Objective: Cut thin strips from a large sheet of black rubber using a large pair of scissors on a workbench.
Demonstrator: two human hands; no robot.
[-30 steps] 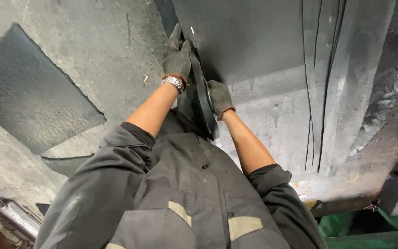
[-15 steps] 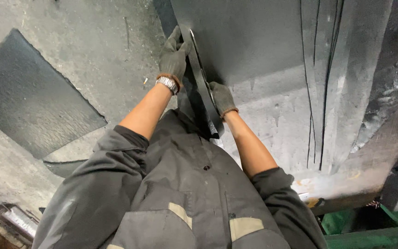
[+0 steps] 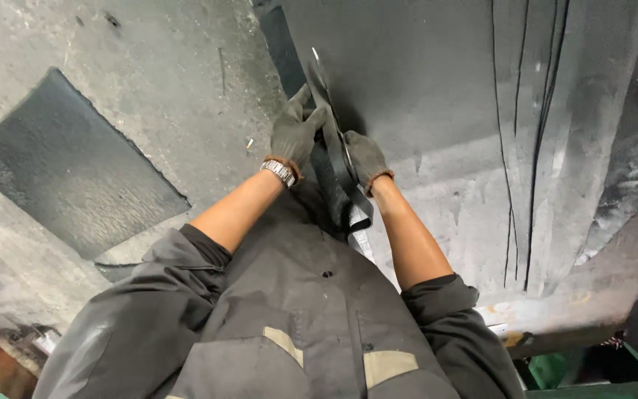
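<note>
Both my hands wear dark gloves and grip a long black rubber strip (image 3: 331,140) held on edge between them. My left hand (image 3: 295,134), with a metal watch at the wrist, clasps the strip's left face with fingers curled over its upper edge. My right hand (image 3: 365,157) presses against its right side. The strip's near end (image 3: 358,220) folds down towards my grey work jacket. Behind it lies a large dark rubber sheet (image 3: 422,74) on the concrete floor.
A separate dark rubber sheet (image 3: 68,166) lies on the grey floor at the left. Thin black strips (image 3: 515,148) run lengthwise along a pale band at the right. A green frame (image 3: 592,369) and rusty metal edge sit at the lower right.
The strip has been raised further on edge and now stands taller between my hands. My left hand has shifted higher along it; my right hand stays beside it.
</note>
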